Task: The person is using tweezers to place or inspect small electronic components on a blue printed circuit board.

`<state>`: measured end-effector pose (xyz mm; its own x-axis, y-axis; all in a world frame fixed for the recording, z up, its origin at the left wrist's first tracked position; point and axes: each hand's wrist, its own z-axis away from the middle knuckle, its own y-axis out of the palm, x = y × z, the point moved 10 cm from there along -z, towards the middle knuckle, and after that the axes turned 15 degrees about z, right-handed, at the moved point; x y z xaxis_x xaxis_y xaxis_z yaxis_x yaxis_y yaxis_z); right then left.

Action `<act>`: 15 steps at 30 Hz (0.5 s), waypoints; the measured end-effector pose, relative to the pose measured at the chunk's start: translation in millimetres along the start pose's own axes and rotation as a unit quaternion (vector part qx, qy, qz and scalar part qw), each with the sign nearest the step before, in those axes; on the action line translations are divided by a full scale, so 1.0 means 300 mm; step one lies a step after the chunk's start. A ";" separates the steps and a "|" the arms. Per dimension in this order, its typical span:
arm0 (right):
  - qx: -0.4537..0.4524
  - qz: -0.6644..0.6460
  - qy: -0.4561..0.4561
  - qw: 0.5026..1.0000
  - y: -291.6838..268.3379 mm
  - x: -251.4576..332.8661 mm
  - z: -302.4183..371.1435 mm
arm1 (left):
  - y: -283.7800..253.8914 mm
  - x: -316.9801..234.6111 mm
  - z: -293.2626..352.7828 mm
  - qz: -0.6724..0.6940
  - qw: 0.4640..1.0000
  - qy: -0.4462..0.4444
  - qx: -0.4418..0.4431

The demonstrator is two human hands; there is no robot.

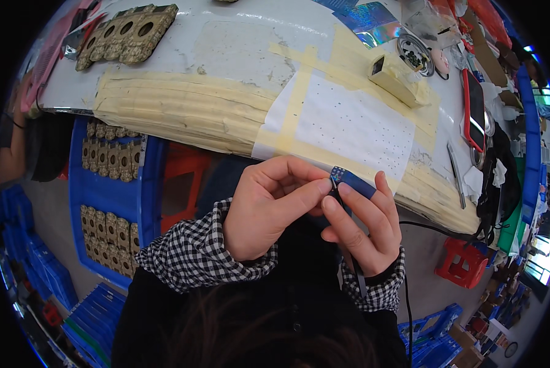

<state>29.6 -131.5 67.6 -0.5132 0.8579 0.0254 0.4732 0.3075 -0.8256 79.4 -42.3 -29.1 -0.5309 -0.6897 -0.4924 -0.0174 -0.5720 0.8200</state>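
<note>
The small blue piece [359, 185] was between my hands, near the taped bench edge [189, 110], its dotted end clamped by thumb and forefinger of my left hand [259, 210], while my right hand [369, 230] gripped a slim dark tool [360, 280]. A slack pinch or skidding tool, I reckoned, could flick it onto the speckled white sheet [336, 146].

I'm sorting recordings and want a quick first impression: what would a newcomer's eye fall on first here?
Probably the centre, where the left hand and right hand meet at a small blue piece with a dotted end, a slim dark tool in the right. Next, just beyond them, the speckled white sheet taped to the table. Then, at left, the blue tray of camouflage-patterned parts.
</note>
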 end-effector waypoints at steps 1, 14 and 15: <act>0.001 -0.002 0.000 1.000 0.001 0.000 0.000 | -0.001 0.000 0.000 -0.001 1.000 0.000 0.001; 0.011 -0.073 0.044 0.996 0.000 -0.033 0.007 | -0.004 -0.001 0.002 -0.026 1.000 0.002 -0.017; 0.011 -0.082 0.056 0.995 -0.002 -0.040 0.006 | -0.004 0.000 0.001 -0.030 0.999 0.002 -0.016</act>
<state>34.1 -142.8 66.8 -0.4988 0.8376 0.2226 0.3731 0.4393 -0.8172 79.3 -41.5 -29.9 -0.5262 -0.6561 -0.5409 -0.0215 -0.6256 0.7798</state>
